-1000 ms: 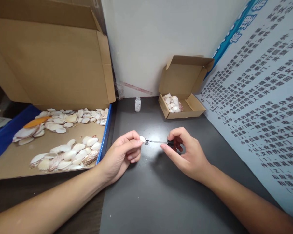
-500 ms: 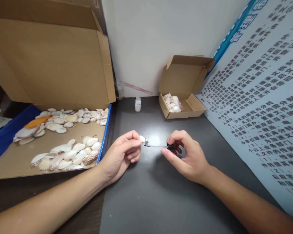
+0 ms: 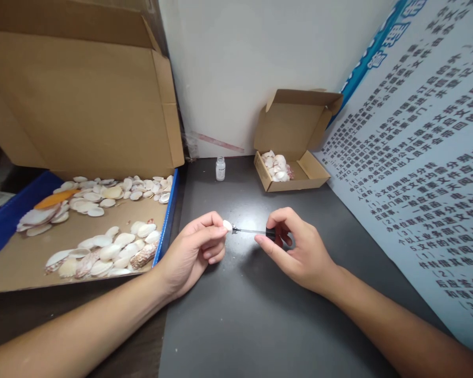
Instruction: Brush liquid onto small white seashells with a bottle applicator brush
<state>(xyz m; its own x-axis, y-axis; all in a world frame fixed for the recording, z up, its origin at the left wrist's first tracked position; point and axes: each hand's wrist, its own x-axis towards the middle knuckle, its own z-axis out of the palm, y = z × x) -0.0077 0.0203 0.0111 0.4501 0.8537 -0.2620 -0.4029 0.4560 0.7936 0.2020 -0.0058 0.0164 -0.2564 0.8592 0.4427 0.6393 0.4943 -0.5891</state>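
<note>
Between the thumb and forefinger of my left hand [image 3: 203, 239] is a small white seashell [image 3: 227, 226], held above the dark table. My right hand [image 3: 295, 244] pinches the black cap of a thin applicator brush [image 3: 250, 231]. The brush points left, and its dark tip is at the shell's right edge; whether it touches I cannot tell. A small dark patch lies on the table behind the tip. Farther back stands a small uncapped glass bottle [image 3: 220, 169] with a white label.
On the left, an open blue-sided cardboard box [image 3: 114, 212] holds many shells and an orange piece [image 3: 55, 199]. A smaller open cardboard box [image 3: 295, 185] with shells [image 3: 276, 167] stands at the back right. A printed board [image 3: 410, 173] leans along the right side.
My right hand has moved slightly left and up, bringing the brush tip from just below the shell to its right edge. My left hand still holds the shell. The view has shifted slightly.
</note>
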